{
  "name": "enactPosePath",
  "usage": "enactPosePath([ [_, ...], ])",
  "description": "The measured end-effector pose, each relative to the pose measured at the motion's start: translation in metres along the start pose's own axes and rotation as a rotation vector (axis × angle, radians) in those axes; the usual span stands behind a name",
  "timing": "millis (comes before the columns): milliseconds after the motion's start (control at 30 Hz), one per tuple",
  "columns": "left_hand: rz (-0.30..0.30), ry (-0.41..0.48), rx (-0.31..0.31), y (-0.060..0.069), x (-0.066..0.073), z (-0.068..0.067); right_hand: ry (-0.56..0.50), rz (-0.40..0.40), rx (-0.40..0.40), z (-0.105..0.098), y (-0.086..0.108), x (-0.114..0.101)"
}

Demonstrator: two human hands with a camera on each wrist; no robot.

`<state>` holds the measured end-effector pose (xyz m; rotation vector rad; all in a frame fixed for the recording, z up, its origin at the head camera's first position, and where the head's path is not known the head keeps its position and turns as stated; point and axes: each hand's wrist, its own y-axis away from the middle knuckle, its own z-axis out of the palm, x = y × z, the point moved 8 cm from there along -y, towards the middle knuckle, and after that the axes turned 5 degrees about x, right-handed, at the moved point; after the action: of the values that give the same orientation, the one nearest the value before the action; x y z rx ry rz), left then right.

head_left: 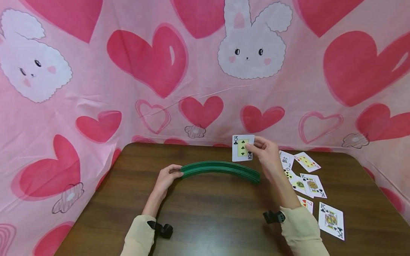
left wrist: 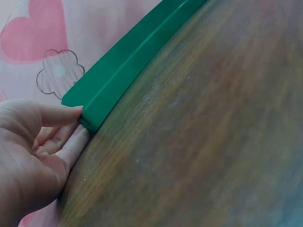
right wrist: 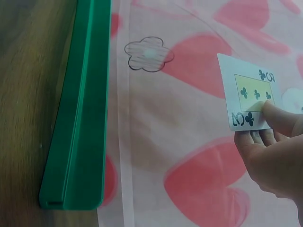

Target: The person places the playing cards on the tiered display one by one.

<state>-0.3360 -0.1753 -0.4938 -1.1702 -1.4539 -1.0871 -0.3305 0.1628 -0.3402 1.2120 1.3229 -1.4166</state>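
Observation:
A curved green card holder [head_left: 220, 167] with a lengthwise groove stands on the brown table, and no card shows in it. My left hand [head_left: 166, 178] pinches its left end between thumb and fingers, as the left wrist view also shows at the holder's tip [left wrist: 102, 101]. Above the holder's right part, my right hand [head_left: 266, 154] holds up a playing card, the three of clubs [head_left: 238, 153]. Thumb on the face and fingers behind, it grips the card by one edge; in the right wrist view the card [right wrist: 236, 85] is apart from the holder.
Several face-up cards lie on the table to the right, among them a king of clubs [head_left: 331, 221], a king of spades [head_left: 313, 185] and a diamond card [head_left: 307, 161]. My right forearm partly covers some. A pink cloth [head_left: 206, 83] with hearts and rabbits hangs behind the table [head_left: 222, 219].

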Motion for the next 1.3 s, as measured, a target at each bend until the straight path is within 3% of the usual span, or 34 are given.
enactPosePath([
  [367,-0.003,0.003,-0.022,0.006,0.009,0.000,0.016,-0.002,-0.010,0.016,-0.006,-0.001],
  [733,-0.004,0.004,-0.007,0.000,0.001,0.000,0.022,-0.012,-0.030,0.029,-0.009,-0.004],
  [1300,-0.001,0.010,-0.004,0.002,0.003,0.000,-0.031,-0.035,-0.087,0.052,-0.011,-0.012],
])
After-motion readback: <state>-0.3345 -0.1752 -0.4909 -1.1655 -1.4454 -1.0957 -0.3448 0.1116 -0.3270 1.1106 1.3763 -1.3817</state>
